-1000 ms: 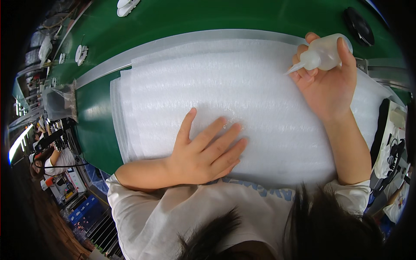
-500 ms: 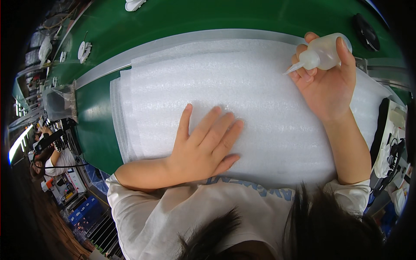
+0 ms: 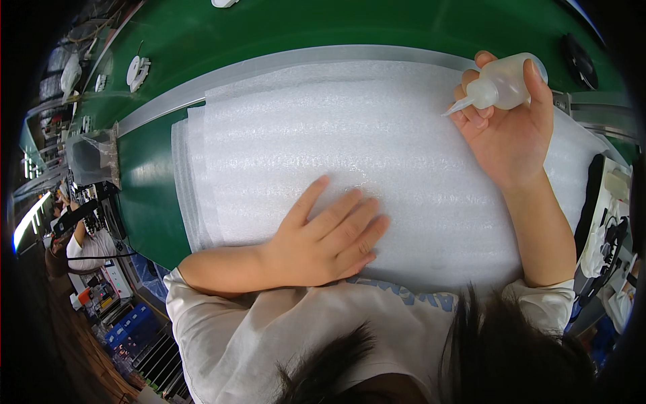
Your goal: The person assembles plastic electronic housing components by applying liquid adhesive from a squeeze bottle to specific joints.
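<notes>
In my right hand (image 3: 511, 128) is a squeeze bottle (image 3: 509, 79) of cloudy, translucent plastic, tipped over so its thin nozzle points left and slightly down. My fingers and thumb wrap around its body, above the right part of the white foam sheets (image 3: 289, 128). Flat on these sheets, close to my body, lies my left hand (image 3: 330, 236), fingers stretched and a little apart, holding nothing. The sheets are layered, their edges staggered at the left.
Beyond a metal rail (image 3: 323, 55) runs a green belt (image 3: 336, 23) carrying white round parts (image 3: 138, 73) and a black oval part (image 3: 580, 60). At the right stands a tray (image 3: 609, 215) with dark and white items. Another person (image 3: 94, 246) sits at far left.
My left hand has slid right and slightly toward me, its fingers turning further right. Parts on the green belt have shifted right. My right hand and the bottle have hardly moved.
</notes>
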`<action>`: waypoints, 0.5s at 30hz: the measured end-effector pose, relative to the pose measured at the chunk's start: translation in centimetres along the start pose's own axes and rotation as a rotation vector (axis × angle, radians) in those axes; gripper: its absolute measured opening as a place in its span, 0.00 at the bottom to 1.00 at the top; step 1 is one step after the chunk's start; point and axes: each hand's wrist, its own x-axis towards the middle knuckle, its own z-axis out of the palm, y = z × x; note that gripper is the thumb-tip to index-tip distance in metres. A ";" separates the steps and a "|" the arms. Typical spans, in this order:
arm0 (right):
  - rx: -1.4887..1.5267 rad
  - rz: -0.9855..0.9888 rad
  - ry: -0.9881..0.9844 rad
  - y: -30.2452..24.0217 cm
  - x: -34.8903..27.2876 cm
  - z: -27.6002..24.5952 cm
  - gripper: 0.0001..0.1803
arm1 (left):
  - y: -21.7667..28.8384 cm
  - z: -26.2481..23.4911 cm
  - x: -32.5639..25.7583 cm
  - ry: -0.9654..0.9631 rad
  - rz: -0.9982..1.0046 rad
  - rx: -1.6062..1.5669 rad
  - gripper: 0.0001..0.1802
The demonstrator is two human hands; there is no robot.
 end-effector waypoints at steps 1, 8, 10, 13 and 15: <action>0.002 0.000 0.003 0.0 0.0 0.0 0.24 | -0.2 -0.1 0.2 0.003 -0.037 -0.009 0.23; 0.001 -0.003 0.020 0.0 -0.2 0.1 0.24 | 0.3 0.1 0.2 0.035 -0.024 -0.029 0.21; 0.016 -0.004 0.053 0.0 -0.2 0.2 0.24 | -0.1 0.1 0.3 0.054 -0.073 -0.023 0.21; 0.010 0.011 0.017 0.1 -0.1 0.1 0.24 | 0.1 0.1 0.2 0.059 -0.075 -0.026 0.21; 0.004 0.010 0.005 0.1 0.0 0.0 0.24 | 0.1 -0.1 0.3 0.048 -0.021 -0.031 0.21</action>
